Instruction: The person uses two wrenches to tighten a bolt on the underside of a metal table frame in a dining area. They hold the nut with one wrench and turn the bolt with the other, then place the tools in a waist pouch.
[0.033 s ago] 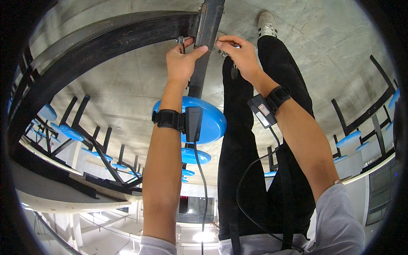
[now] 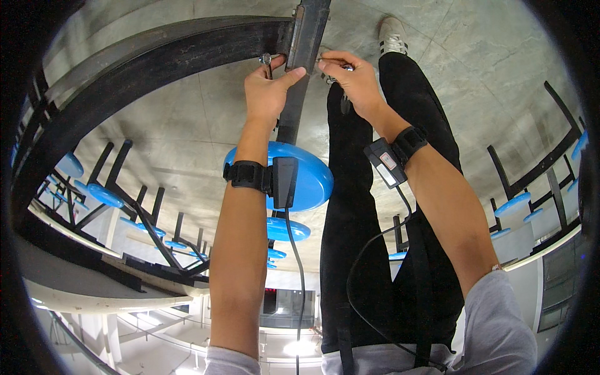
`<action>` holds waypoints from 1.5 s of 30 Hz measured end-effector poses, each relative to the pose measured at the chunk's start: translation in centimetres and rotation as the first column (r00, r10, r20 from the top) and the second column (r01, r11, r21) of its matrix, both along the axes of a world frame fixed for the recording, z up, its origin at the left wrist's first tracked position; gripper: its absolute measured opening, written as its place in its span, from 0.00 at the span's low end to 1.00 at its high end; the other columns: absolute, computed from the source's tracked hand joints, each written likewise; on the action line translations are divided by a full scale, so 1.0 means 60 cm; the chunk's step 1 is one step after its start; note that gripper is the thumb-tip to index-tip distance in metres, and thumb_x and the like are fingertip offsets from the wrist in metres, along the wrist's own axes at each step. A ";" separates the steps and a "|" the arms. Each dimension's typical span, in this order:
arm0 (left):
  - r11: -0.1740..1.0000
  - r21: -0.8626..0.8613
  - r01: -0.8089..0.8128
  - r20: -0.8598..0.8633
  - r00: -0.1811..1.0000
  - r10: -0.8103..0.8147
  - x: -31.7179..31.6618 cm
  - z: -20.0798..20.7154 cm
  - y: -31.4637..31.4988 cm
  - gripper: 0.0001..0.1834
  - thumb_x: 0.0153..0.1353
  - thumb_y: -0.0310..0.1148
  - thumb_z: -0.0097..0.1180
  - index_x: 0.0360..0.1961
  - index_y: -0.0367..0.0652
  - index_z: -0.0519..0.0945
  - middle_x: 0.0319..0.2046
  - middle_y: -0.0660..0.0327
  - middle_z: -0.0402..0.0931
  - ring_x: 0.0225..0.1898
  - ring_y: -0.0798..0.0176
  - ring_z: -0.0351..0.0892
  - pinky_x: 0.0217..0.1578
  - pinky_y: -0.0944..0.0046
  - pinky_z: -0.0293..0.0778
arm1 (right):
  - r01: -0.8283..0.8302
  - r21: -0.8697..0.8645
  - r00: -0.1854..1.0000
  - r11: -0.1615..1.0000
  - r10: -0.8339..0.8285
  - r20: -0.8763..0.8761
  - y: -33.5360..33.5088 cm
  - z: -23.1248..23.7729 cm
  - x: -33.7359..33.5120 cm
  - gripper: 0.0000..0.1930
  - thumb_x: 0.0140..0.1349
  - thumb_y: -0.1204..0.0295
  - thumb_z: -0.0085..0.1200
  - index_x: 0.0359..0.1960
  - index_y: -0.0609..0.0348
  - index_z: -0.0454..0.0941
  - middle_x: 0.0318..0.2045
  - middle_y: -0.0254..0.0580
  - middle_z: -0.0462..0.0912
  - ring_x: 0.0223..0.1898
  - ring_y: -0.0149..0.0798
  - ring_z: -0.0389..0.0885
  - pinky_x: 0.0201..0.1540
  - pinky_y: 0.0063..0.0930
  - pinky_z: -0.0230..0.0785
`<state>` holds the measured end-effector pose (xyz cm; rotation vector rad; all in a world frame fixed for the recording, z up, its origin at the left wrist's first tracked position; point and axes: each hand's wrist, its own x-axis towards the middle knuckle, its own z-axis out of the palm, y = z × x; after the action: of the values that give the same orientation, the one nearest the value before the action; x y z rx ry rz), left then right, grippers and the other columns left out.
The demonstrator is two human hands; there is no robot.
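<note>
black beam (image 2: 311, 34) stands at the upper middle of the head view, between the two hands, with a curved black bar (image 2: 178, 51) meeting it from the left. the left hand (image 2: 264, 95) is at the beam's left side, grasping a shiny metal tool (image 2: 265, 60) with a rounded head that pokes up above the fingers; its thumb lies against the beam. the right hand (image 2: 359, 84) is just beside the beam's right side, curled around a second metal tool (image 2: 347, 67), thumb and forefinger brought together toward the beam; whatever sits at their tips is too small to make out. a dark piece (image 2: 345, 104) shows below that hand, and i can't tell whether it belongs to the same tool. nearer the body, a round blue seat (image 2: 317, 178) lies partly behind the left wrist's black strapped device (image 2: 285, 181). a similar device (image 2: 385, 164) sits on the right wrist, its cable running down over black trousers (image 2: 350, 250). more blue seats on black frames are spread at both sides.
</note>
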<state>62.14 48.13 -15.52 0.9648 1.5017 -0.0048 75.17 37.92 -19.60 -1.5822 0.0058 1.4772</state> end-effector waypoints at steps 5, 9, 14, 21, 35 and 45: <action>1.000 -0.025 -0.006 0.002 1.000 0.006 0.001 0.003 0.001 0.30 0.46 0.30 0.68 0.49 0.27 0.71 0.44 0.53 0.75 0.42 0.64 0.75 0.46 0.67 0.69 | -0.094 -0.017 0.995 0.995 0.094 0.016 0.002 0.001 0.010 0.14 0.53 0.70 0.60 0.40 0.65 0.79 0.30 0.33 0.78 0.32 0.24 0.71 0.37 0.16 0.62; 0.999 -0.045 -0.024 0.019 1.000 0.024 -0.003 0.000 0.001 0.30 0.46 0.30 0.68 0.49 0.27 0.71 0.44 0.52 0.75 0.43 0.64 0.75 0.46 0.67 0.69 | -0.177 -0.043 0.983 0.983 0.179 0.045 0.005 -0.003 0.012 0.15 0.53 0.70 0.60 0.40 0.65 0.79 0.31 0.33 0.78 0.33 0.24 0.72 0.38 0.16 0.62; 0.999 -0.047 -0.016 0.004 1.000 0.016 -0.005 -0.001 0.003 0.30 0.46 0.30 0.68 0.49 0.27 0.71 0.44 0.52 0.75 0.43 0.64 0.75 0.45 0.67 0.69 | -0.144 0.023 0.990 0.989 0.144 0.001 0.004 -0.007 0.014 0.13 0.53 0.71 0.60 0.39 0.65 0.79 0.30 0.32 0.78 0.33 0.25 0.72 0.38 0.16 0.62; 0.998 -0.060 -0.026 0.023 0.999 0.027 -0.003 0.000 0.001 0.30 0.46 0.30 0.68 0.49 0.27 0.71 0.44 0.52 0.75 0.43 0.64 0.75 0.45 0.67 0.69 | -0.108 0.029 0.994 0.994 0.108 0.007 -0.003 -0.014 0.009 0.12 0.50 0.72 0.61 0.36 0.62 0.80 0.31 0.33 0.80 0.31 0.26 0.73 0.36 0.18 0.64; 0.999 -0.031 -0.032 0.040 0.999 0.033 -0.004 -0.006 -0.001 0.29 0.46 0.29 0.68 0.49 0.28 0.71 0.44 0.52 0.75 0.42 0.64 0.76 0.44 0.67 0.71 | -0.060 0.059 0.998 0.996 0.060 0.005 -0.002 -0.013 0.007 0.13 0.50 0.71 0.62 0.37 0.62 0.80 0.31 0.34 0.80 0.32 0.25 0.73 0.36 0.19 0.64; 1.000 -0.021 -0.021 0.024 0.999 0.022 -0.009 -0.013 -0.003 0.29 0.46 0.29 0.68 0.49 0.28 0.71 0.44 0.51 0.75 0.42 0.63 0.76 0.45 0.66 0.71 | -0.049 -0.101 0.996 0.994 0.042 -0.075 0.014 0.003 0.007 0.14 0.56 0.63 0.58 0.36 0.61 0.79 0.30 0.33 0.79 0.31 0.24 0.72 0.33 0.16 0.62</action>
<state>61.61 47.92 -16.28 0.9293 1.4870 0.0071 75.60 38.75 -19.41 -1.6191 0.0896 1.5913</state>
